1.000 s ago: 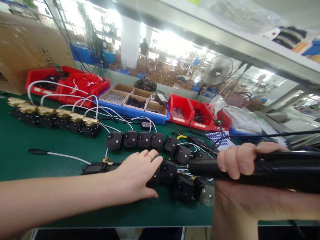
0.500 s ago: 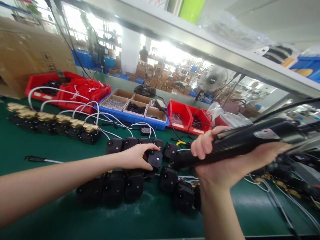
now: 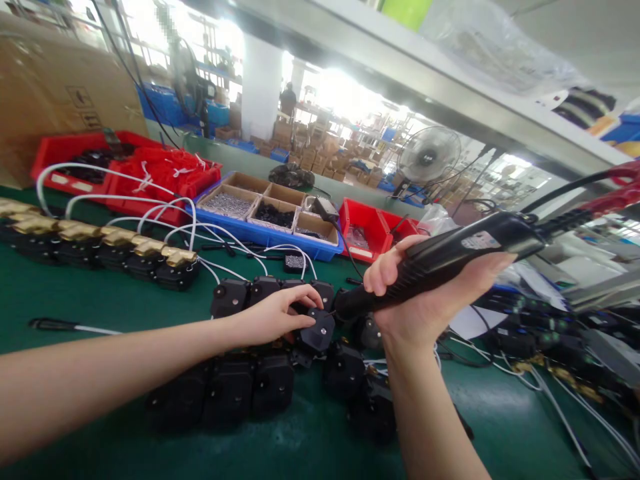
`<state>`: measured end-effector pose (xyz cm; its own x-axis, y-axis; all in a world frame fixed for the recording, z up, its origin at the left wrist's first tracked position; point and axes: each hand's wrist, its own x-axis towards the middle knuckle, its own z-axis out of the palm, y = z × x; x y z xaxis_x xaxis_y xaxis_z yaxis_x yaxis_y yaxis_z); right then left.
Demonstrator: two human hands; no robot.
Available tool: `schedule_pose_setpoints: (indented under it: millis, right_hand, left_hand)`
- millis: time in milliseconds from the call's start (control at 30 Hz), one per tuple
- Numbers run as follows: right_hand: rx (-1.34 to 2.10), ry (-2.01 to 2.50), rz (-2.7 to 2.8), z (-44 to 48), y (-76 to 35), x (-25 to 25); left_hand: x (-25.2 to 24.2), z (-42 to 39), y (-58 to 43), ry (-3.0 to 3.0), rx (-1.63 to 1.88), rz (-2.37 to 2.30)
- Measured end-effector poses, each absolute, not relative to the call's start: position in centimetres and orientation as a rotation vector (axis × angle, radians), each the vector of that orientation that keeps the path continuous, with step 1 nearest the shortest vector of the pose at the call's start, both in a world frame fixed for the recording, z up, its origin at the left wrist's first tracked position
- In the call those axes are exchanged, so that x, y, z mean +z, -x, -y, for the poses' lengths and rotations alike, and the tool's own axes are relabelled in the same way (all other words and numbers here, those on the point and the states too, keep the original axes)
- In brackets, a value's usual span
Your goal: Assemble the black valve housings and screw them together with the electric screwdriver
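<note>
My left hand (image 3: 287, 313) grips a black housing (image 3: 317, 332) by its upper side, thumb in front and fingers behind. In my right hand (image 3: 407, 293) is a black electric screwdriver (image 3: 450, 257), tilted, its thin bit pointing left at the top right edge of the held housing. Whether the bit touches a screw is too small to tell. More black housings stand around: a back row (image 3: 231, 298), a front row (image 3: 273, 383) and some at the right (image 3: 344, 368).
Brass-fitted units (image 3: 143, 253) with white tubes line the left. Behind are red bins (image 3: 165, 180), a blue tray (image 3: 270, 233) of small parts and another red bin (image 3: 363, 230). A black-handled tool (image 3: 53, 325) lies at left. A shelf (image 3: 450, 87) hangs above.
The screwdriver has moved left and down, its bit now at the housing. The held housing has turned a little and shifted slightly right and down. The view has shifted somewhat.
</note>
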<state>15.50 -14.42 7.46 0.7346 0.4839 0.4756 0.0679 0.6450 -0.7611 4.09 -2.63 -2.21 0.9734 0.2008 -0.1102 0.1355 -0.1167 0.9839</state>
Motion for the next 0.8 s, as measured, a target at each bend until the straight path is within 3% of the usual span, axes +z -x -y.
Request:
schedule_pose_setpoints:
  millis: [800]
  right_hand:
    - [0.270, 0.933, 0.897, 12.3, -13.9, 6.8]
  left_hand:
    - [-1.9, 3.6, -4.7, -1.533, 0.119, -0.394]
